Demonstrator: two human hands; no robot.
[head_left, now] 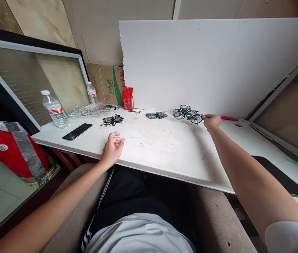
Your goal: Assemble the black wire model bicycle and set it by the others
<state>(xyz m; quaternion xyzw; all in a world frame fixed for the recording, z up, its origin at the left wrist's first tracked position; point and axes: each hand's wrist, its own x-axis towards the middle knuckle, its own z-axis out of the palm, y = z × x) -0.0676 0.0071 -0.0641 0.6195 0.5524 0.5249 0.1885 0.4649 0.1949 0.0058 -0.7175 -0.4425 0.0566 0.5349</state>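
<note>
At the back right of the white table (159, 151), my right hand (212, 122) pinches the end of a small black model bicycle (195, 117) by a wheel. Another small model bicycle (179, 111) with green parts stands right beside it, partly overlapped. My left hand (112, 147) hovers at the table's front edge, fingers loosely bent and apart, holding nothing. Beyond it, black model bicycle parts (112, 120) lie in a small heap. A green and black model bicycle (156, 115) lies flat near the back middle.
On the left are a phone (77, 131), two water bottles (56, 110) and clear plastic packaging with thin black frames (85, 111). A red box (128, 99) and a cardboard carton (109, 84) stand at the back. A black tablet-like slab (283, 177) lies at right, partly behind my forearm.
</note>
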